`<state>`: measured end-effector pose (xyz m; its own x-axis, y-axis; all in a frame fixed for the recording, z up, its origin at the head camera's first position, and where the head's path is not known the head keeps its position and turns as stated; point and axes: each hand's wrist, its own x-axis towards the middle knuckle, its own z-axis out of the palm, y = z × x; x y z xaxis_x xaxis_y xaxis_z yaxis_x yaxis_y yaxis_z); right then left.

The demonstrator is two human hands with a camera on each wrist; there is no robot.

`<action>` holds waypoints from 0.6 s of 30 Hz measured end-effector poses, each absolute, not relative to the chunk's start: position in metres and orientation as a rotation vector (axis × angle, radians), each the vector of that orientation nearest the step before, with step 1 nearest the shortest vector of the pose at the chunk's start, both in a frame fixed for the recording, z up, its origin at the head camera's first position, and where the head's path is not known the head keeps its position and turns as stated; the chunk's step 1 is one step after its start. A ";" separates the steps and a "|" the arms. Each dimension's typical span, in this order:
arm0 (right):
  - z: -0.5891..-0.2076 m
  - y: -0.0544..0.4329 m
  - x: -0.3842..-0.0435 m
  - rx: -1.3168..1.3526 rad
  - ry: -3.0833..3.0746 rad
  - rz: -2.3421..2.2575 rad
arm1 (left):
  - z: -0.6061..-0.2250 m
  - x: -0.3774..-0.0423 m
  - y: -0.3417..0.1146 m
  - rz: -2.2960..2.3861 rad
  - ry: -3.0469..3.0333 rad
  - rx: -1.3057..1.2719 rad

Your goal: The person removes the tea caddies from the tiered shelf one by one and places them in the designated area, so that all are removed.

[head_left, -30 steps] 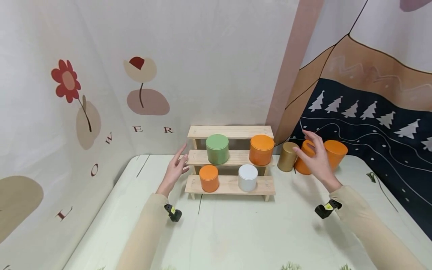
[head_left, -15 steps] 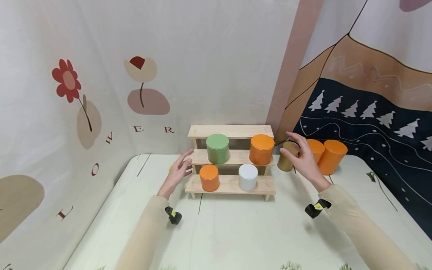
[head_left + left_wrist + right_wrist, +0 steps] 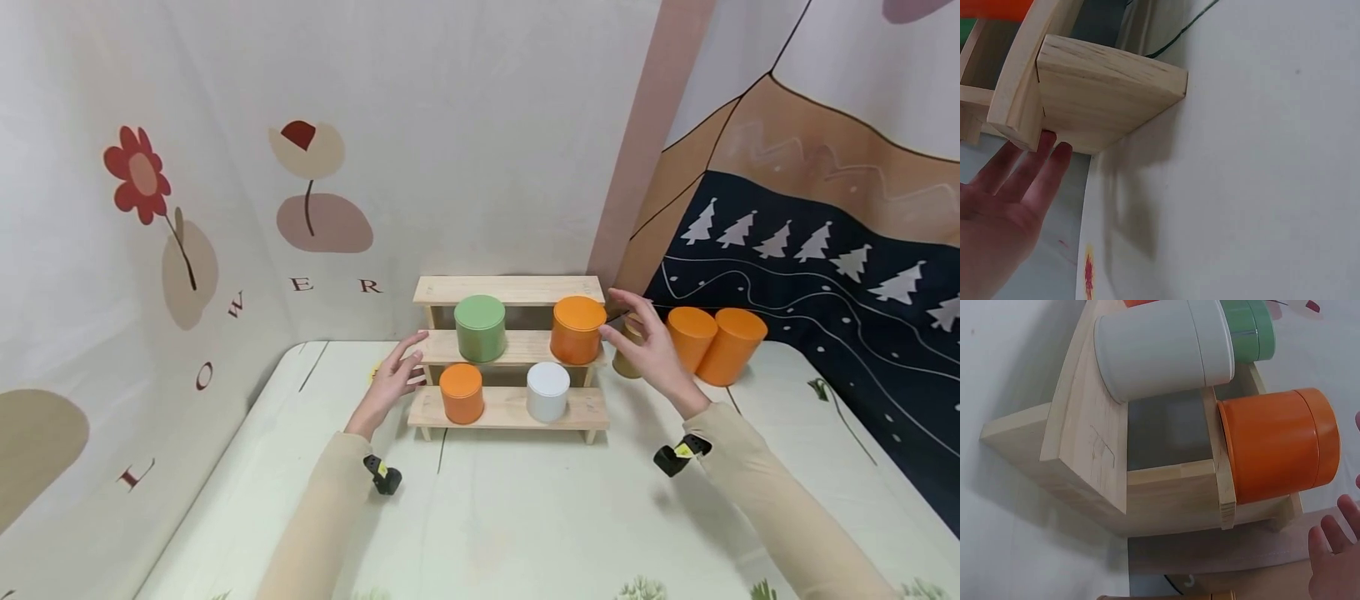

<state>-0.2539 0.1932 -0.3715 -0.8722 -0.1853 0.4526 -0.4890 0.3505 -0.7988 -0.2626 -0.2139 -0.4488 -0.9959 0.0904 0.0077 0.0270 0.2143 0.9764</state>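
A three-tier wooden rack (image 3: 501,408) stands against the back cloth. Its middle tier bears a green canister (image 3: 480,329) and a large orange canister (image 3: 577,332). On the bottom tier sit a small orange canister (image 3: 461,394) and a white canister (image 3: 547,392). My left hand (image 3: 388,387) is at the rack's left end; in the left wrist view its fingers (image 3: 1047,172) reach the wooden side, though contact is unclear. My right hand (image 3: 656,358), fingers spread and holding nothing, hovers just right of the large orange canister (image 3: 1279,447), apart from it in the right wrist view.
Behind my right hand a gold canister (image 3: 627,365) is partly hidden. Two taller orange canisters (image 3: 688,337) (image 3: 731,348) stand on the table to its right. A pale cloth covers the table (image 3: 510,517), and patterned cloth walls rise at the back and sides.
My right hand has moved left, from in front of the tall orange canisters, past the gold one, to beside the rack. My left hand has shifted slightly toward the rack's left end.
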 end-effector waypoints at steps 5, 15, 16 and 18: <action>-0.371 0.191 -0.256 0.589 -2.358 1.533 | -0.449 -0.265 -0.212 1.972 2.397 0.069; -0.372 0.180 -0.268 0.639 -2.457 1.491 | -0.452 -0.263 -0.211 2.002 2.404 0.036; -0.372 0.179 -0.269 0.638 -2.462 1.486 | -0.451 -0.263 -0.211 2.004 2.403 0.035; -0.372 0.177 -0.270 0.630 -2.468 1.474 | -0.451 -0.262 -0.210 2.005 2.404 0.034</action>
<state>-0.2698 0.1774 -0.3723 -0.8896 -0.2570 0.3776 -0.4543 0.4123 -0.7897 -0.2623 -0.2095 -0.4509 -0.9997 0.0237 0.0054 0.0096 0.1793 0.9837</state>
